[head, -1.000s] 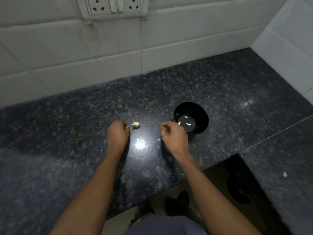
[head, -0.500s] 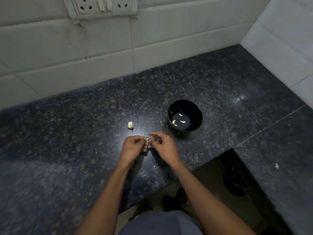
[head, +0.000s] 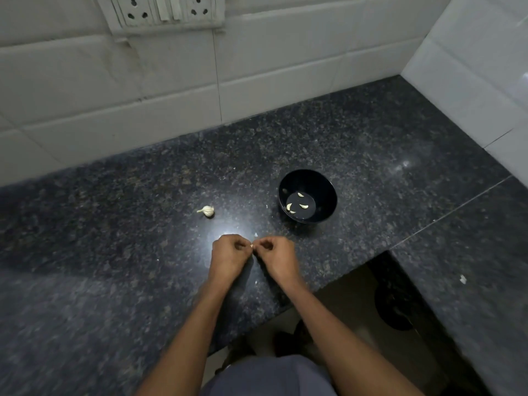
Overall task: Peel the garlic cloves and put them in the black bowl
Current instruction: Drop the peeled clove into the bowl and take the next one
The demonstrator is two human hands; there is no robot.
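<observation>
My left hand (head: 230, 257) and my right hand (head: 275, 257) meet fingertip to fingertip over the dark granite counter, both pinched on a small garlic clove (head: 251, 246) that barely shows between them. The black bowl (head: 328, 195) stands behind and to the right of my hands, with three peeled cloves (head: 295, 205) on its bottom. What is left of the garlic bulb (head: 208, 210) lies on the counter behind and to the left of my left hand.
A white-tiled wall (head: 171, 90) with a socket panel (head: 165, 11) runs along the back, and a tiled side wall (head: 485, 81) closes the right. The counter's front edge (head: 285, 305) is cut in below my wrists. Tiny skin flakes (head: 256, 234) lie near my hands.
A second ago my hands were apart, the left one at the bulb. They came together toward me on a clove and now hold it closer, fists more curled.
</observation>
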